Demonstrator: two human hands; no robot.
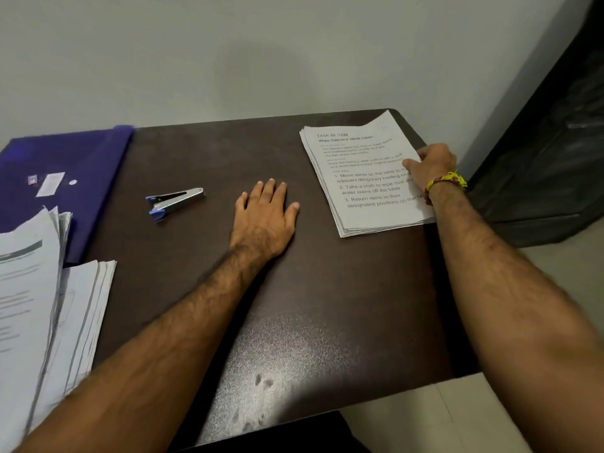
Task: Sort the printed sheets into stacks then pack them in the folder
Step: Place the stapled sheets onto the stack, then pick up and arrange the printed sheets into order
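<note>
A stack of printed sheets (362,178) lies at the table's far right corner, its top page headed "Wipe balcony table clean". My right hand (431,165) grips the stack's right edge, thumb on the top sheet and fingers curled at the side. My left hand (266,217) lies flat on the bare dark table (294,305), fingers straight, holding nothing. A blue folder (65,171) lies shut at the far left. A loose, uneven pile of printed sheets (42,308) spreads over the near left, partly covering the folder's near edge.
A blue and silver stapler (175,202) lies between the folder and my left hand. A grey wall runs behind the table. A black plastic-covered object (549,158) stands to the right of the table, past its edge.
</note>
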